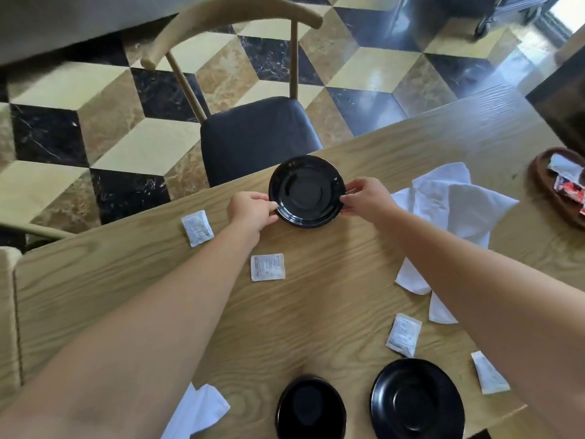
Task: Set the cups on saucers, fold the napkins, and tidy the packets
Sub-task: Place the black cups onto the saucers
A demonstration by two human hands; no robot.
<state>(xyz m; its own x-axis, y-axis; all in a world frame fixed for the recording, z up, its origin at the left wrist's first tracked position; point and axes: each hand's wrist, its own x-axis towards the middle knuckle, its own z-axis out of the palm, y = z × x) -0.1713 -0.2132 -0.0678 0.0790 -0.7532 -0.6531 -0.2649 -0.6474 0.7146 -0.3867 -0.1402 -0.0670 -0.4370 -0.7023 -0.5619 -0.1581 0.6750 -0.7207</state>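
Note:
A black saucer (306,191) lies near the far edge of the wooden table (316,299). My left hand (251,212) pinches its left rim and my right hand (364,198) pinches its right rim. Close to me stand a black cup (311,408) and a second black saucer (417,403). White packets lie scattered: one at the far left (197,228), one under my left forearm (267,267), two at the near right (404,334) (489,377). A crumpled white napkin (456,210) lies to the right, another (198,410) at the near edge.
A wooden chair with a dark seat (259,137) is pushed against the table's far edge. A brown tray (544,182) holding red and white packets sits at the far right. Part of another chair shows at the left. The floor is patterned tile.

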